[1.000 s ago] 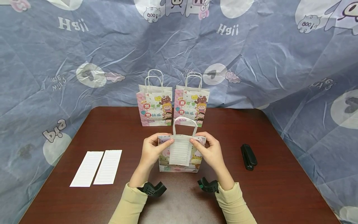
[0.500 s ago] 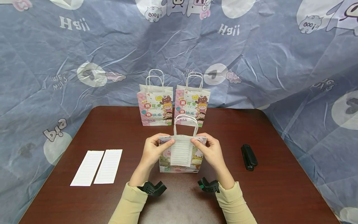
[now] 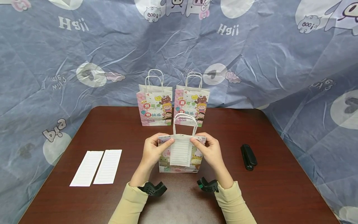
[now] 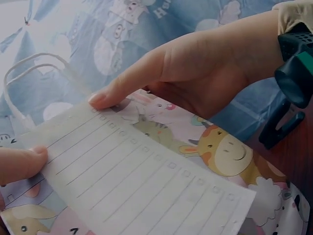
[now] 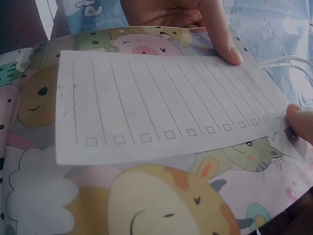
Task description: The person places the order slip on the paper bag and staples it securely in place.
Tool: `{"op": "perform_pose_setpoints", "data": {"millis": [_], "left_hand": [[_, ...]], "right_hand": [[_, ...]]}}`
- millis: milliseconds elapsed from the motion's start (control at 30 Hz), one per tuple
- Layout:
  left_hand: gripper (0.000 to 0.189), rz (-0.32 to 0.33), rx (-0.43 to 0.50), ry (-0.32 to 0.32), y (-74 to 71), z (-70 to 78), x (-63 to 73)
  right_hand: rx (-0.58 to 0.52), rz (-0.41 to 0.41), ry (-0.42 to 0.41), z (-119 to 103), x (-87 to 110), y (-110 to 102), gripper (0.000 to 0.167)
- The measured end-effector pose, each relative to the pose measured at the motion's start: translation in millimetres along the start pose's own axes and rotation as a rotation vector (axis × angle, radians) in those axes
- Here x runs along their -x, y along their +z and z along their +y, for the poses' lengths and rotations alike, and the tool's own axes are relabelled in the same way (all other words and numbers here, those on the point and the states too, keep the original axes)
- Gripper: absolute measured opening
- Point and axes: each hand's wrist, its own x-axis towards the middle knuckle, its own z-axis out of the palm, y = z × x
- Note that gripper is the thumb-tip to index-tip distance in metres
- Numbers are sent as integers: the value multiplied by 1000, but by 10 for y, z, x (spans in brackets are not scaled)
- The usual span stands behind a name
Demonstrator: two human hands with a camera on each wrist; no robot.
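Note:
Between both hands, at the front middle of the table, is a paper gift bag (image 3: 195,160) with cartoon animals and white twisted handles (image 3: 184,116). A lined checklist sheet (image 3: 180,152) lies flat against its front, top edge near the bag's rim. My left hand (image 3: 152,149) pinches the bag's top left side, thumb on the sheet's upper left corner and fingers behind. My right hand (image 3: 209,149) does the same at the upper right corner. In the right wrist view the sheet (image 5: 161,103) shows ruled lines and a column of small boxes; both thumbs press near its top end.
Two pink-and-white cartoon gift bags (image 3: 155,107) stand upright at the back of the table (image 3: 120,133). Two more lined sheets (image 3: 107,166) lie side by side at the left. A black stapler (image 3: 248,157) rests at the right. A blue patterned cloth (image 3: 112,40) hangs behind.
The bag's handles tilt slightly further up and back than before. Both hands keep their hold on the bag and sheet with almost no movement.

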Motion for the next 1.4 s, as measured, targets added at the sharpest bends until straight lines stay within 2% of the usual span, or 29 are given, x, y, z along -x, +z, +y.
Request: {"op": "perform_pose_setpoints", "data": {"millis": [233, 433, 633, 900, 1133, 1400], "left_hand": [[13, 55, -12, 48, 22, -19, 7], [13, 72, -22, 55, 15, -17, 3], [11, 83, -25, 49, 15, -6, -5], [11, 96, -38, 61, 6, -9, -12], [11, 99, -39, 59, -1, -11, -10], [11, 95, -25, 47, 6, -21, -14]], "right_hand": [[25, -11, 17, 12, -11, -23, 14], [15, -43, -37, 63, -40, -103, 23], [32, -8, -59, 89, -71, -205, 27], [-26, 16, -38, 398, -139, -368, 26], [-51, 48, -27, 457, -160, -488, 24], [-55, 129, 21, 554, -195, -669, 26]]}}
